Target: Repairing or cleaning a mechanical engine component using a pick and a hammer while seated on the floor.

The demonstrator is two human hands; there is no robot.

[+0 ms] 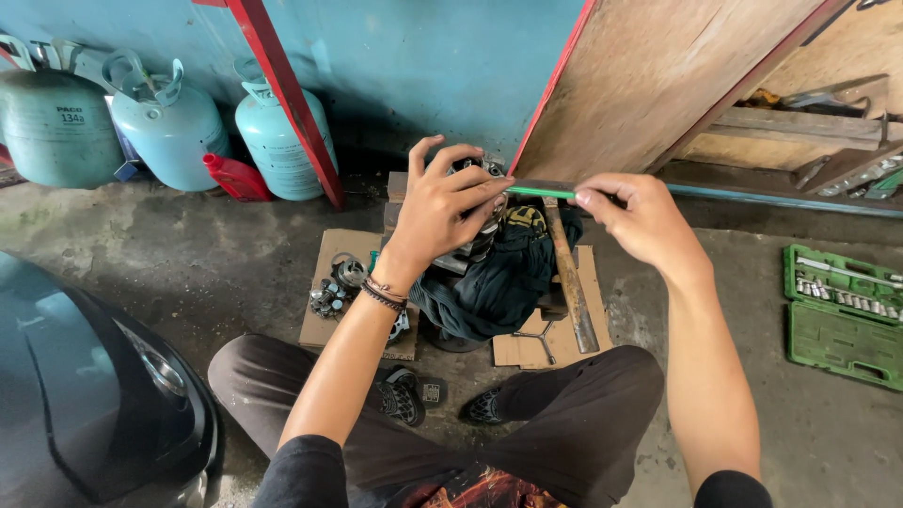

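Note:
My left hand point(442, 202) grips a round metal machine part point(475, 246) that rests on a dark cloth point(499, 282) on the floor. My right hand point(640, 218) holds the handle end of a thin green-handled tool point(542, 192), whose tip points left and meets the part under my left fingers. A hammer point(570, 282) with a long wooden handle lies just below the tool, beside the cloth. I sit with my knees drawn up on either side.
Small metal parts point(334, 292) lie on cardboard point(324, 329) at left; a cross wrench point(538, 339) on cardboard below the cloth. A green socket case point(837, 315) lies open at right. Gas cylinders point(169, 127) stand at the back wall, a dark car body point(85, 395) at left.

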